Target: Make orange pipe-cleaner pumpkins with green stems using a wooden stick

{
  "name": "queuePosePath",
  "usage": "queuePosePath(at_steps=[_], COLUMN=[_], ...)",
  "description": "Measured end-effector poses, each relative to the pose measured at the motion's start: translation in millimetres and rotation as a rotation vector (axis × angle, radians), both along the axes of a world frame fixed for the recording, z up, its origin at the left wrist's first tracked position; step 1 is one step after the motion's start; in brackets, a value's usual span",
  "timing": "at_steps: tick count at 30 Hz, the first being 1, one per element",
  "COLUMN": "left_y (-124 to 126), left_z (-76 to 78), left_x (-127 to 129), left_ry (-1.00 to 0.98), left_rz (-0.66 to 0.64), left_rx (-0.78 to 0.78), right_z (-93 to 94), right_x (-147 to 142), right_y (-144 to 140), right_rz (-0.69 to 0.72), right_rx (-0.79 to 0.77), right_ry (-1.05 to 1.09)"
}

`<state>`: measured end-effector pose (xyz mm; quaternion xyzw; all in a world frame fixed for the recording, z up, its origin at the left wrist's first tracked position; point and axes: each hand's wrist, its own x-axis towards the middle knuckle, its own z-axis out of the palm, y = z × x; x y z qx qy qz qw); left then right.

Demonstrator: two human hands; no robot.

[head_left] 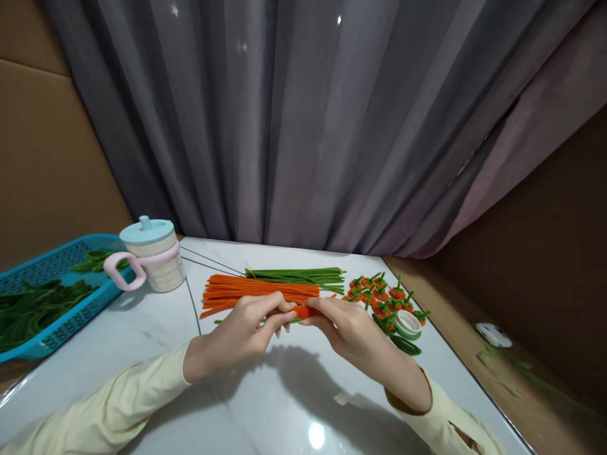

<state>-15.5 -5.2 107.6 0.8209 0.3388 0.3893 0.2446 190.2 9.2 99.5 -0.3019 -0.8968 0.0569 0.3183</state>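
Between my two hands is an orange piece (pixel 304 311) of fuzzy pipe cleaner, its exact shape partly covered by fingers. My left hand (pixel 258 320) pinches its left end, and my right hand (pixel 345 323) pinches the right end. Just behind them lies a bundle of orange pipe cleaners (pixel 256 287), with a bundle of green pipe cleaners (pixel 303 275) beyond it. To the right sit several small orange pieces with green tops (pixel 379 292), shaped like little pumpkins or persimmons. A green stem (pixel 222 321) lies on the table by my left hand.
A white tape roll (pixel 408 323) rests beside green coiled pieces (pixel 404 345) at right. On the left stand a blue-lidded cup (pixel 164 268) and a blue basket (pixel 90 318) holding green leafy pieces. A grey curtain (pixel 303 126) hangs behind the marble-patterned table (pixel 256 417).
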Motion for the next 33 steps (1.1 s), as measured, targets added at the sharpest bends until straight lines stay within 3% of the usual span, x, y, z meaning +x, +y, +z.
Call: queuePosePath(at_steps=[9, 16, 28, 33], left_y=[-2.4, -5.5, -4.5, -4.7], left_z=[-19.0, -16.9, -13.6, -13.4], left_x=[4.3, 4.9, 3.5, 2.9], left_ry=[0.065, 0.168, 0.111, 0.074], left_rz=[0.009, -0.013, -0.099, -0.05], left_rx=[0.309, 0.424, 0.227, 0.115], right_z=[-4.9, -2.5, -4.1, -3.5], right_x=[-6.3, -10.4, -14.2, -15.5], right_y=[-9.4, -16.7, -20.4, -19.7], right_rz=[0.048, 0.054, 0.048, 0.026], right_rx=[-0.09, -0.137, -0.023, 0.062], right_ry=[0.033, -0.019, -0.021, -0.017])
